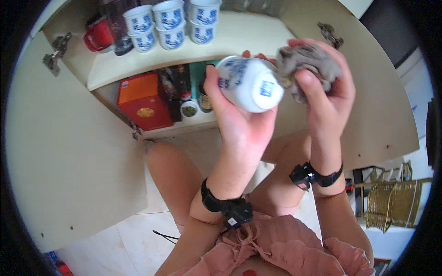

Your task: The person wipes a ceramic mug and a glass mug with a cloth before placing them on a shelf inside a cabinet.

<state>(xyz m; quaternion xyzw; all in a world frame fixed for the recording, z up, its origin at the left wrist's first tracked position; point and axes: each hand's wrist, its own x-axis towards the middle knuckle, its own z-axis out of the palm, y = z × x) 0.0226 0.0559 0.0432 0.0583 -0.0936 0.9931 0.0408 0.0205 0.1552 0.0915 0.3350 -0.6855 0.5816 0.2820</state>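
A white porcelain cup with blue decoration (248, 82) lies tilted in my left hand (238, 117), its base and square blue mark turned towards me. My left thumb is on one side of the cup and the other fingers are partly hidden behind it. Beside the cup's base, my right hand (326, 89) grips a crumpled grey cloth (307, 63) between thumb and fingers. Whether the cloth touches the cup, I cannot tell. Similar blue and white cups (170, 26) stand stacked in pairs on the upper cabinet shelf (238, 34), beyond my hands.
Two open cabinet doors, left (76, 138) and right (373, 103), flank me. A red mug (99, 36) and a dark glass vessel (121, 34) stand on the upper shelf. Below are a red and orange box (146, 103), bottles (205, 101) and a small bowl of green bits (189, 109).
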